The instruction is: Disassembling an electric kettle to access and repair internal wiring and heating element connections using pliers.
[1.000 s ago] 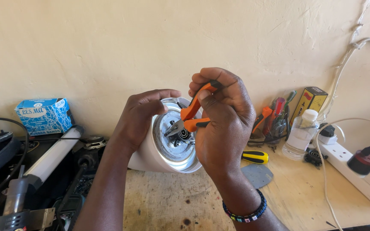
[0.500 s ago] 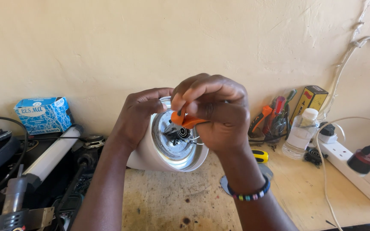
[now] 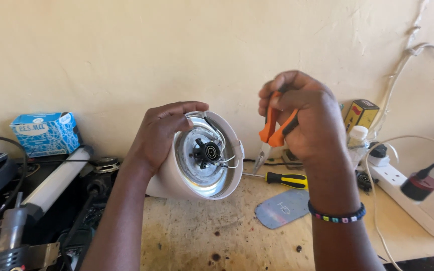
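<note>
My left hand [image 3: 160, 133] grips the rim of a white round appliance body [image 3: 177, 183], tilted so its open underside faces me. Inside it shows a shiny metal plate [image 3: 202, 173] with a black centre connector [image 3: 206, 152] and thin white wires. My right hand [image 3: 305, 123] is closed around orange-handled pliers [image 3: 272, 131], held to the right of the appliance with the tips pointing down, clear of the metal plate. A beaded bracelet sits on my right wrist.
On the worn wooden bench lie a yellow-and-black screwdriver [image 3: 283, 179] and a grey flat cover [image 3: 283, 208]. A white power strip [image 3: 418, 193] with a plug is at right. A blue box [image 3: 43, 133], a white tube [image 3: 59, 180] and dark tools crowd the left.
My right hand has pulled the pliers out of the appliance's underside and moved them up and to the right. The left hand still holds the appliance, now turned more open toward me.
</note>
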